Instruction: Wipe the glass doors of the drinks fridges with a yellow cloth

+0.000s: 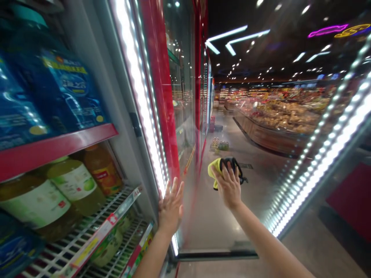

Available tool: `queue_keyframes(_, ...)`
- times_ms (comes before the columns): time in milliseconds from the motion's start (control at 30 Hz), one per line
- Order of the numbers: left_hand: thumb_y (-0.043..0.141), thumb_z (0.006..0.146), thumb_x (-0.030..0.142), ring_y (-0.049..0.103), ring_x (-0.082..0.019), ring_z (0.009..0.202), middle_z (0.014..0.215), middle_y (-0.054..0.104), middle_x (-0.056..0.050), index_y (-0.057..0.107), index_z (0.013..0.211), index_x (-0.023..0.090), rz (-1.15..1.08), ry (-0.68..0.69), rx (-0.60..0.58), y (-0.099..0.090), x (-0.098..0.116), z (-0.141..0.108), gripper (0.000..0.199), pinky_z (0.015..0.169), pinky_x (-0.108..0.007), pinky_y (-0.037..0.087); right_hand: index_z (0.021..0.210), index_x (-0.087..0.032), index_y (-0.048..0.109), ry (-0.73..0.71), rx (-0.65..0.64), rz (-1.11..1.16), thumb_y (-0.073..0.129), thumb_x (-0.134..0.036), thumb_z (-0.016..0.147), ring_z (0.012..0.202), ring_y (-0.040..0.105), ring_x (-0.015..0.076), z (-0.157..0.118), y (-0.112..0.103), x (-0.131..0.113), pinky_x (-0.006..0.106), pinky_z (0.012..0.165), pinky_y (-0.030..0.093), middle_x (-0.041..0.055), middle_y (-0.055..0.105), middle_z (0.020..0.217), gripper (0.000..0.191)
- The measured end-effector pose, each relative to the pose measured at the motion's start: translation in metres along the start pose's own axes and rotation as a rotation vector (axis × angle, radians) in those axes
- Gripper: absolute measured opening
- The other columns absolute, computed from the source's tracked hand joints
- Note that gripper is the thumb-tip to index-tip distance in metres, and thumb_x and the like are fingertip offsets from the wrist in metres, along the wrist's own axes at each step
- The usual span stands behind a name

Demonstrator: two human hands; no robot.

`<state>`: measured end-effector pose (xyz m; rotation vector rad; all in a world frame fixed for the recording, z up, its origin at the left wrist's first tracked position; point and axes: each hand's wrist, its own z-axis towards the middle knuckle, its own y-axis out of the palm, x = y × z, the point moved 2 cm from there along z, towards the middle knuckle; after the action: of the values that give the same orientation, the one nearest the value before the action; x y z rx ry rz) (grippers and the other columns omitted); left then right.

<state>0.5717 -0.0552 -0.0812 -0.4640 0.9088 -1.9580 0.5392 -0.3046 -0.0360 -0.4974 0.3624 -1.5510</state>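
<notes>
The left hand (171, 206) rests against the lit edge of a glass fridge door (181, 96), fingers (174, 190) spread. The right hand (228, 185) lies over a yellow cloth (213, 172) bunched with a black object (241, 170), its fingers (228, 170) spread across them; whether they grip, I cannot tell. Juice bottles (75, 185) stand on a wire shelf (101, 216) left of the door.

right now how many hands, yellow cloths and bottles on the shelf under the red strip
Hands: 2 (left hand, right hand)
Yellow cloth: 1
Bottles: 3
Total: 6
</notes>
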Motion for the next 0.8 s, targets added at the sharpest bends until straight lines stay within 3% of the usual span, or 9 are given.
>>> queue_keyframes(100, 0.061, 0.086, 0.013, 0.019, -0.026, 0.159, 0.172, 0.020, 0.000, 0.008, 0.164, 0.039, 0.002, -0.011, 0.023, 0.005, -0.005, -0.004, 0.098, 0.132, -0.053, 0.007, 0.158, -0.034, 0.044, 0.104, 0.054, -0.012, 0.058, -0.018, 0.095, 0.150, 0.035, 0.0383, 0.034, 0.005, -0.030, 0.065, 0.122, 0.025, 0.0133, 0.053, 0.155, 0.066)
queue_keyframes(167, 0.059, 0.086, 0.011, 0.023, -0.026, 0.158, 0.171, 0.022, -0.001, 0.011, 0.165, 0.038, -0.011, -0.016, 0.038, 0.009, -0.005, -0.005, 0.096, 0.132, -0.052, 0.010, 0.158, -0.035, 0.043, 0.029, 0.047, 0.007, 0.059, -0.019, 0.094, 0.151, 0.035, 0.0375, 0.038, 0.014, -0.054, 0.066, 0.123, 0.022, 0.0121, 0.053, 0.155, 0.068)
queue_keyframes(233, 0.061, 0.086, 0.012, 0.025, -0.028, 0.158, 0.171, 0.022, -0.003, 0.011, 0.165, 0.036, -0.014, -0.019, 0.066, 0.015, -0.004, -0.005, 0.097, 0.131, -0.054, 0.012, 0.156, -0.039, 0.045, -0.136, 0.030, 0.030, 0.060, -0.019, 0.094, 0.150, 0.037, 0.0328, 0.022, 0.021, -0.064, 0.062, 0.126, 0.017, 0.0071, 0.055, 0.154, 0.066)
queue_keyframes(367, 0.062, 0.084, 0.010, 0.024, -0.027, 0.158, 0.171, 0.023, -0.002, 0.010, 0.165, 0.036, 0.062, -0.038, 0.087, 0.028, -0.005, -0.009, 0.100, 0.130, -0.054, 0.019, 0.149, -0.036, 0.055, -0.462, 0.027, 0.093, 0.053, -0.016, 0.098, 0.143, 0.046, 0.0211, -0.020, 0.018, -0.033, 0.047, 0.130, 0.011, 0.0002, 0.062, 0.147, 0.055)
queue_keyframes(433, 0.061, 0.084, 0.008, 0.021, -0.025, 0.159, 0.170, 0.026, -0.001, 0.012, 0.164, 0.036, 0.102, -0.028, 0.107, 0.031, -0.005, -0.010, 0.098, 0.130, -0.053, 0.018, 0.147, -0.035, 0.058, -0.454, 0.062, 0.123, 0.051, -0.015, 0.099, 0.140, 0.049, 0.0201, -0.018, 0.010, -0.011, 0.045, 0.130, 0.015, 0.0011, 0.066, 0.143, 0.052)
queue_keyframes(500, 0.060, 0.084, 0.008, 0.020, -0.024, 0.159, 0.169, 0.029, -0.002, 0.014, 0.164, 0.035, 0.118, -0.026, 0.155, 0.032, -0.004, -0.010, 0.096, 0.131, -0.054, 0.012, 0.147, -0.036, 0.058, -0.356, 0.147, 0.135, 0.052, -0.016, 0.100, 0.140, 0.050, 0.0219, 0.004, 0.002, -0.005, 0.048, 0.129, 0.018, 0.0035, 0.067, 0.139, 0.051)
queue_keyframes(633, 0.059, 0.086, 0.011, 0.022, -0.024, 0.159, 0.169, 0.030, -0.002, 0.019, 0.164, 0.034, 0.108, -0.051, 0.210, 0.033, -0.003, -0.011, 0.091, 0.132, -0.054, 0.002, 0.151, -0.035, 0.053, -0.290, 0.229, 0.113, 0.055, -0.022, 0.101, 0.143, 0.046, 0.0266, 0.055, 0.000, -0.042, 0.057, 0.129, 0.016, 0.0064, 0.064, 0.143, 0.052)
queue_keyframes(733, 0.058, 0.089, 0.011, 0.022, -0.022, 0.159, 0.167, 0.034, -0.002, 0.022, 0.164, 0.033, 0.098, -0.018, 0.204, 0.034, -0.007, -0.014, 0.086, 0.133, -0.050, 0.002, 0.149, -0.035, 0.055, -0.469, 0.162, 0.132, 0.055, -0.026, 0.101, 0.145, 0.043, 0.0257, 0.056, 0.009, -0.065, 0.056, 0.130, 0.013, 0.0025, 0.060, 0.149, 0.049)
queue_keyframes(800, 0.058, 0.089, 0.011, 0.021, -0.021, 0.159, 0.166, 0.037, -0.001, 0.022, 0.164, 0.033, 0.114, 0.009, 0.199, 0.034, -0.009, -0.015, 0.086, 0.133, -0.049, 0.003, 0.146, -0.035, 0.058, -0.616, 0.122, 0.150, 0.054, -0.028, 0.101, 0.145, 0.044, 0.0232, 0.043, 0.012, -0.057, 0.052, 0.131, 0.011, -0.0005, 0.059, 0.151, 0.046)
